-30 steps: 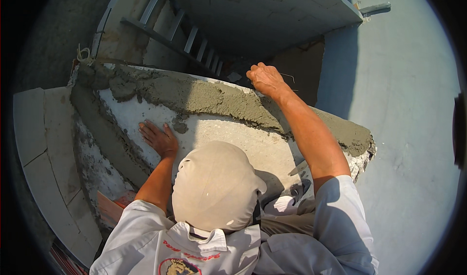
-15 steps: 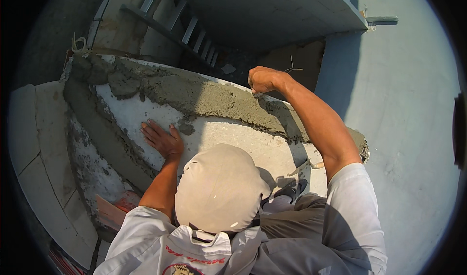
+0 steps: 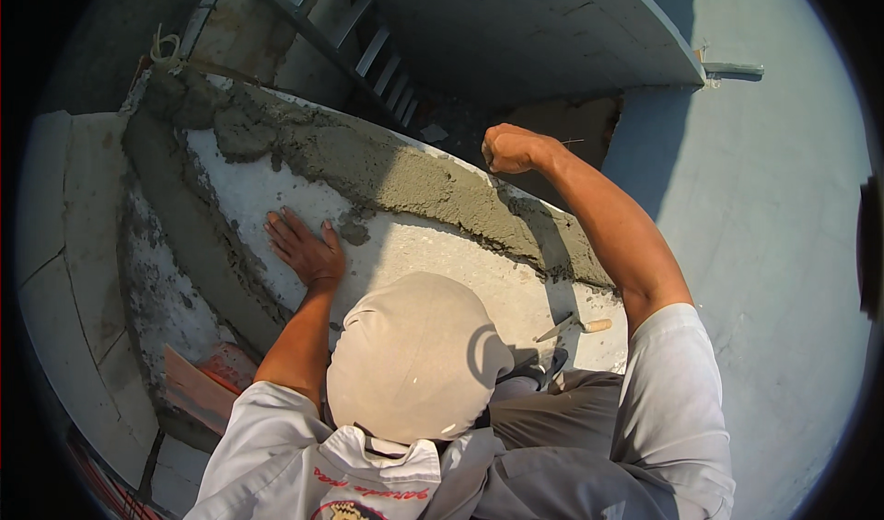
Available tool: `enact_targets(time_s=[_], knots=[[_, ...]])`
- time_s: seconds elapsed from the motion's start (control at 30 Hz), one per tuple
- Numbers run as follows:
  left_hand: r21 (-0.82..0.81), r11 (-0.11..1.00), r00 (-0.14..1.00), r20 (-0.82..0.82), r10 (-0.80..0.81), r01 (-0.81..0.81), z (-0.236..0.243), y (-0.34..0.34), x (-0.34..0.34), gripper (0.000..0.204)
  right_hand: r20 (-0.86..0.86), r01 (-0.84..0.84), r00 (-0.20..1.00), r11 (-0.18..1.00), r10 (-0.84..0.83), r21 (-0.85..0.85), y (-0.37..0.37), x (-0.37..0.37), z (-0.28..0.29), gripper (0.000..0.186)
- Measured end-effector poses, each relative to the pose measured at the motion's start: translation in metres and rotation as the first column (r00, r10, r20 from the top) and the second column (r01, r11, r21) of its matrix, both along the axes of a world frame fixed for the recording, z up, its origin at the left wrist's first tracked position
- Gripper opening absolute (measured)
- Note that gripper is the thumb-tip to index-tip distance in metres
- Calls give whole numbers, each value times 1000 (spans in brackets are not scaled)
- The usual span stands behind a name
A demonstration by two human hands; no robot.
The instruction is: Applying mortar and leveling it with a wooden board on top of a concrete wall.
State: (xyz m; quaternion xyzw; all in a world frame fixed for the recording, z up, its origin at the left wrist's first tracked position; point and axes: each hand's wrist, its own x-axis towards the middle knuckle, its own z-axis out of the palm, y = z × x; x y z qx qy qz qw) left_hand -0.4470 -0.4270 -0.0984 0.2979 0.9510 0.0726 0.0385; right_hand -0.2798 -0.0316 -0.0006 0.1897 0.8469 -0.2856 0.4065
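My left hand (image 3: 304, 247) lies flat with fingers spread on the pale slab (image 3: 433, 242), beside a small clump of wet mortar (image 3: 354, 229). A thick, rough band of grey mortar (image 3: 405, 178) runs along the slab's far edge. My right hand (image 3: 509, 148) is closed in a fist just beyond that band, above the drop. Whatever its fingers hold, if anything, is hidden. Near my right elbow a pointed trowel (image 3: 597, 325) with a wooden handle rests on the slab. A second mortar strip (image 3: 189, 230) curves down the left side.
Past the far edge is a dark recess with a metal ladder (image 3: 368, 51) leaning in it. A curved grey panel (image 3: 552, 23) rises behind. A smooth grey surface (image 3: 764, 244) fills the right. At lower left lies an orange-red flat piece (image 3: 198, 384); looped cord (image 3: 164, 46) sits at the far-left corner.
The view has shifted a little, and the trowel shows more fully. My right fist has lifted slightly from the mortar's far edge. My left hand stays in place on the slab.
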Motion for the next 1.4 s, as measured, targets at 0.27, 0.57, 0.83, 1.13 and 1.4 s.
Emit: enact_targets(time_s=[0.27,0.57,0.83,1.13,1.4], knots=[[-18,1000,1000,-23,8,-8,4,-3,-4,84,311,-342,919,880,241,329,-37,15,6,26],[-14,1000,1000,0,13,-13,1,2,3,87,13,-58,998,896,59,439,-2,32,-8,27],[-9,1000,1000,-28,10,-10,0,-8,-2,87,56,-49,997,990,57,-136,-28,-4,36,29],[-29,999,1000,-22,16,-16,4,-1,0,85,358,-302,914,907,189,294,-29,43,15,28],[-2,1000,1000,-20,10,-10,-3,3,1,87,-122,43,993,917,6,396,7,13,14,18]])
